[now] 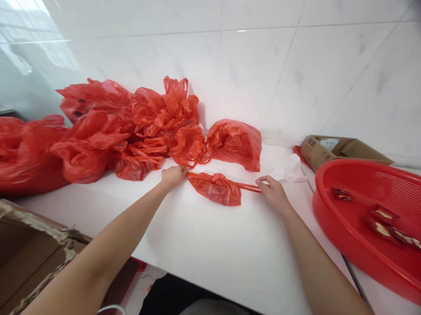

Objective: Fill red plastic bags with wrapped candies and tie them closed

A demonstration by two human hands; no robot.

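A small red plastic bag [215, 189] is stretched between my two hands, low over the white table [215, 246]. My left hand [174, 176] is closed around the bag's handle at its left end. On the other side, my right hand [273, 192] pinches the pair of thin handle strips running out to the right. Something sits bunched inside the bag, but the red film hides what it is. Just behind it lies another red bag [235, 144], slumped against the wall side.
Several filled red bags [99, 135] are heaped along the wall to the left. A red plastic basket [326, 208] at the right holds a few small packets [384, 213]. Behind it stands an open cardboard box [319, 154]; a torn-edged carton [28, 251] is at lower left.
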